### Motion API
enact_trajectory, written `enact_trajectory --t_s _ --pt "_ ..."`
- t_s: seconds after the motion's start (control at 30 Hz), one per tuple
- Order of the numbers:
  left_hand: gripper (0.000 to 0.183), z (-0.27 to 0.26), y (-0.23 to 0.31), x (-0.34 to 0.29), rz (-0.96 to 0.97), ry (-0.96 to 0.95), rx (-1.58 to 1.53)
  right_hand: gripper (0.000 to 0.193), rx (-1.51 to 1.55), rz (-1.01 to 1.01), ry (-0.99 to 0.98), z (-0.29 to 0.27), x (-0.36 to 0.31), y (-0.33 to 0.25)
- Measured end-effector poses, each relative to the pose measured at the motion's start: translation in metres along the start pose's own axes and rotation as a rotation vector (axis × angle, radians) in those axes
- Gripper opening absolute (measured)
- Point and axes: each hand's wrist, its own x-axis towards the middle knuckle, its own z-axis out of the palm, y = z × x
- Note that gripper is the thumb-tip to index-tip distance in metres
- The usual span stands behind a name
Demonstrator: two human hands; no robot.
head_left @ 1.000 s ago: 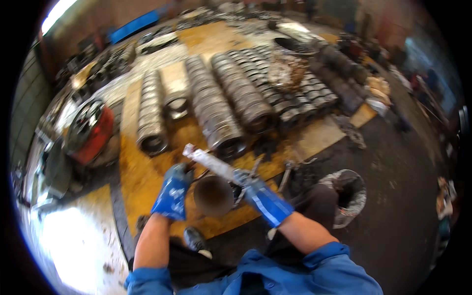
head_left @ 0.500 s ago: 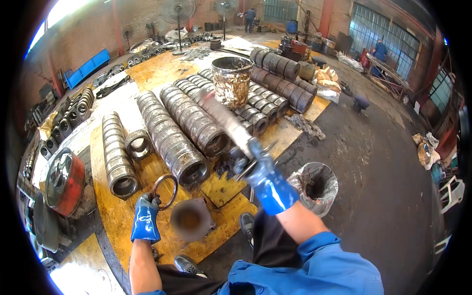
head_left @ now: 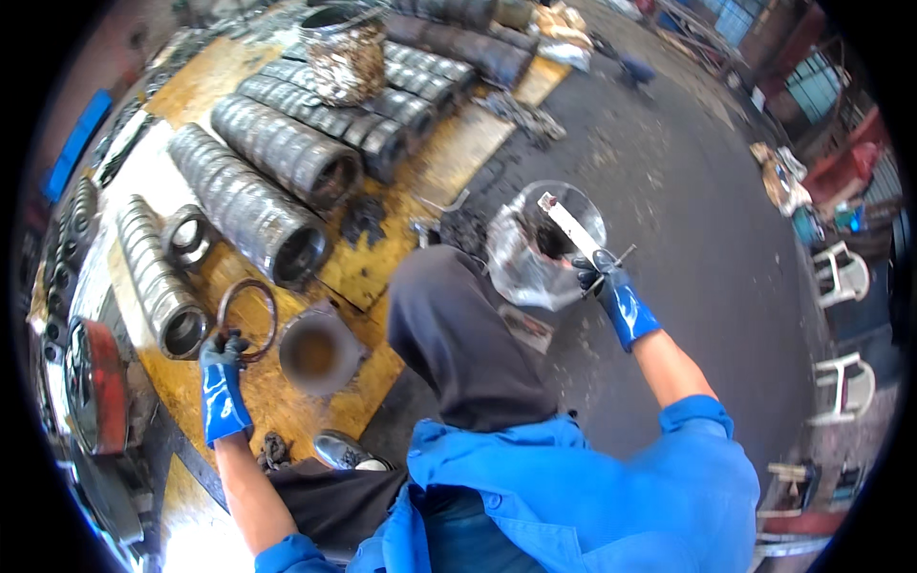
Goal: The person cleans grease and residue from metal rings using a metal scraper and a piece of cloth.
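My left hand, in a dark-palmed blue glove, is closed on the rim of a thin dark metal ring, held upright beside a short hollow cylinder on the yellow boards. A long flat whitish strip-like tool points up and left from my closed right hand, also gloved. A thin rod crosses by those fingers; whether it belongs to the strip cannot be made out. The strip's end is over or beside a bin lined with clear plastic, which has dark stuff inside.
Rows of greasy metal rings lie on the boards ahead, with a smeared bucket behind them. One loose ring lies among the rows. At far left stands a red drum; white plastic chairs are at right.
My right hand has swung the flat strip rightward, from over the ring rows to the lined bin. The view has turned down and right, and one knee now shows raised. The left hand keeps its ring.
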Motion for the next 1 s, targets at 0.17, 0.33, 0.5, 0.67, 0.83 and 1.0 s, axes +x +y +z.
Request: enact_trajectory --t_s 0.17,0.33,0.5,0.67,0.83,1.0 --pt "0.020 -0.010 -0.012 0.004 -0.040 -0.033 0.003 0.038 -0.516 -0.076 0.295 -0.058 -0.012 0.049" --pt "0.021 -0.008 -0.021 0.004 -0.033 -0.043 0.033 0.023 -1.333 -0.696 0.405 -0.075 -0.019 0.072" --pt "0.022 -0.004 -0.024 0.006 0.006 -0.038 -0.021 0.037 -2.015 -0.496 0.205 -0.093 -0.012 0.089" --pt "0.021 -0.005 -0.032 0.011 -0.022 -0.044 -0.017 0.047 -2.309 -0.551 0.149 -0.114 -0.032 0.102" --pt "0.022 -0.009 -0.027 0.004 -0.027 -0.045 -0.056 0.046 -2.230 -0.663 0.034 -0.141 -0.056 0.082" --pt "0.021 0.002 -0.022 0.000 -0.005 -0.061 -0.023 0.037 -1.070 -0.500 0.229 -0.176 -0.037 0.078"
